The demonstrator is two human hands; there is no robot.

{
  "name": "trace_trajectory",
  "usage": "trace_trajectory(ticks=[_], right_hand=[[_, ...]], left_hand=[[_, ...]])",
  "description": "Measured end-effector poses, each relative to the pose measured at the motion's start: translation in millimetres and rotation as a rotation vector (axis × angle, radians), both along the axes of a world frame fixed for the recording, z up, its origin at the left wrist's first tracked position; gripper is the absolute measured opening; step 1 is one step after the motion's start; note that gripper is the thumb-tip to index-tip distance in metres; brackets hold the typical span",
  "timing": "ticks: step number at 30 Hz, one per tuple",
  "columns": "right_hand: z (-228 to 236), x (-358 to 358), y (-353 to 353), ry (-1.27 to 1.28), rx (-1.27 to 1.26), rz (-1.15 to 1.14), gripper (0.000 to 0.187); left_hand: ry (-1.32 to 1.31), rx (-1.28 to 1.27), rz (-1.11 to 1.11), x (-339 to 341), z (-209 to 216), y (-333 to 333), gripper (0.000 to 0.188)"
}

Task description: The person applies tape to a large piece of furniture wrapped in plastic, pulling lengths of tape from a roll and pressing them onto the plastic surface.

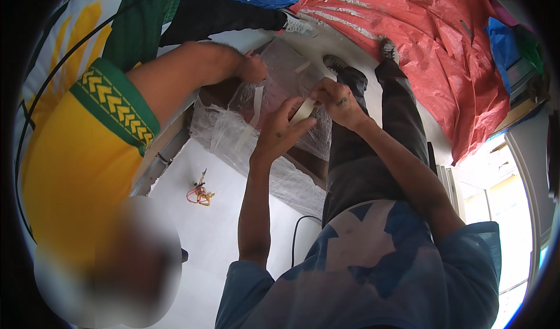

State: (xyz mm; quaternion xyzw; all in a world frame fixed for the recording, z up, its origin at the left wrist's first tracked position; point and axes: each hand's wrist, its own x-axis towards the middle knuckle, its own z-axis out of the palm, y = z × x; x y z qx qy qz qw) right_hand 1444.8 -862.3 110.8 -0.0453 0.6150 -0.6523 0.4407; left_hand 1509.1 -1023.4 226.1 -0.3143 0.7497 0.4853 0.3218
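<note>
A roll of pale masking tape (302, 112) is gripped by my left hand (279, 129), the thumb on one side and the fingers on the other. My right hand (341, 102) is closed in a pinch at the roll's upper edge; whether a loose tape end lies between its fingers cannot be made out. Just beyond and below both hands is a brown boxy item (307, 164) wrapped in clear plastic film (224, 131). Pale tape strips (257, 105) run over the film. A co-worker's hand (252, 69) presses on the wrapped top at its far left.
The co-worker in a yellow and green shirt (64, 165) leans in from the left. A small bundle of coloured wires (200, 196) lies on the white surface (224, 235). Red plastic sheeting (420, 49) covers things at the far right. A dark cable (294, 235) curves near my left forearm.
</note>
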Motion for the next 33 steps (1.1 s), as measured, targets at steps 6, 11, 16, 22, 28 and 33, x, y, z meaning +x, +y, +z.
trace_trajectory(ticks=[6, 11, 16, 22, 28, 33], right_hand=[[18, -24, 12, 0.203, 0.005, -0.032, 0.009], [24, -31, 30, 0.151, -0.021, -0.035, 0.01], [23, -36, 34, -0.265, -0.091, -0.113, 0.018], [39, -65, 51, -0.177, -0.036, 0.164, 0.029], [5, -63, 59, -0.341, -0.061, 0.004, 0.022], [-3, -37, 52, -0.243, -0.013, -0.079, 0.014]], left_hand=[[0.014, 0.123, 0.207, -12, -2, 6, 0.051], [-0.042, 0.013, 0.189, -28, 2, 13, 0.046], [-0.107, -0.041, 0.089, -41, 6, 24, 0.042], [-0.171, -0.028, 0.097, -46, 18, 39, 0.041], [-0.182, 0.075, 0.1, -57, 18, 29, 0.033], [-0.179, 0.028, -0.176, -36, -8, 7, 0.033]])
